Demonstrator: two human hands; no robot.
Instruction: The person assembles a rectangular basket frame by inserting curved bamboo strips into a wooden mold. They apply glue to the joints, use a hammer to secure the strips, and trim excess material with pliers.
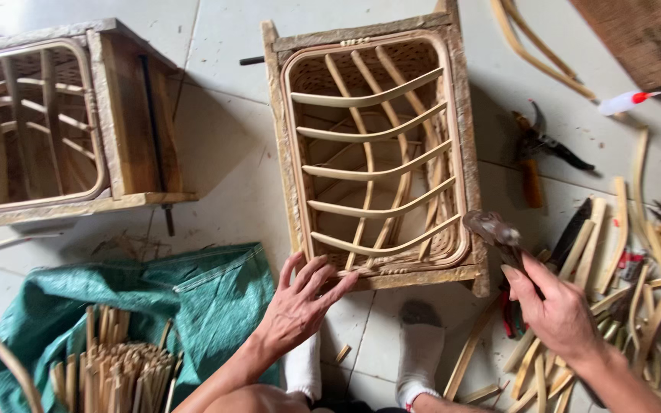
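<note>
Rattan strips curve inside a wooden frame [376,153] standing on the tiled floor. At its near edge, the left hand [300,306] presses with fingers spread, seemingly to steady it, while the right hand [556,313] grips a hammer [491,228] beside its near right corner.

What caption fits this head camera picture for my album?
Left hand steadies a rattan-slatted wooden frame while right hand holds a hammer.
</note>
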